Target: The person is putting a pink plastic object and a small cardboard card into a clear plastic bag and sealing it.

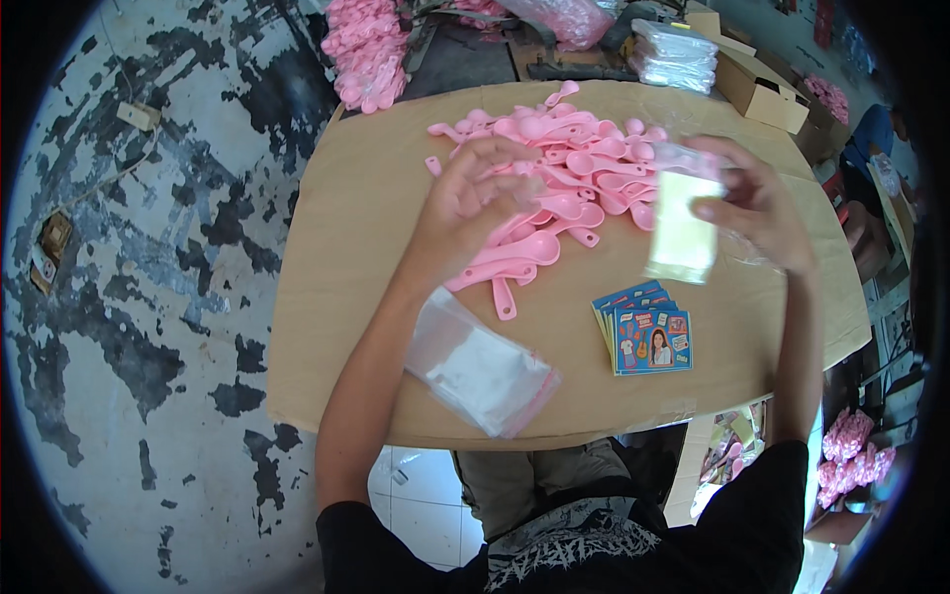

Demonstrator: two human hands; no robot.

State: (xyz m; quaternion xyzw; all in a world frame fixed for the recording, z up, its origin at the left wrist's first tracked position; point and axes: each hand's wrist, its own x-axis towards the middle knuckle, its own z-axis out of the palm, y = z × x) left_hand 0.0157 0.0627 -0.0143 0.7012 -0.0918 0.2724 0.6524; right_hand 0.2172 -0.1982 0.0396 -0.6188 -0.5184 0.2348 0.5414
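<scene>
My right hand (pixel 757 203) grips a small clear packet with a pale yellow card (pixel 683 226) in it. Something pink shows through the plastic at its top, but the shape is blurred. My left hand (pixel 478 193) hovers over the near left of a heap of pink plastic spoons (pixel 589 163), fingers curled and apart, with nothing visible in them. Below that hand lies a stack of clear plastic bags (pixel 480 366). A fanned pile of blue printed cards (pixel 653 337) rests on the table below the packet.
Brown paper covers the table (pixel 336 257), whose near edge is curved. Bundles of bagged pink spoons (pixel 366 49), a stack of clear packs (pixel 675 54) and a cardboard box (pixel 757 89) stand along the far side. Another person (pixel 871 139) is at the far right.
</scene>
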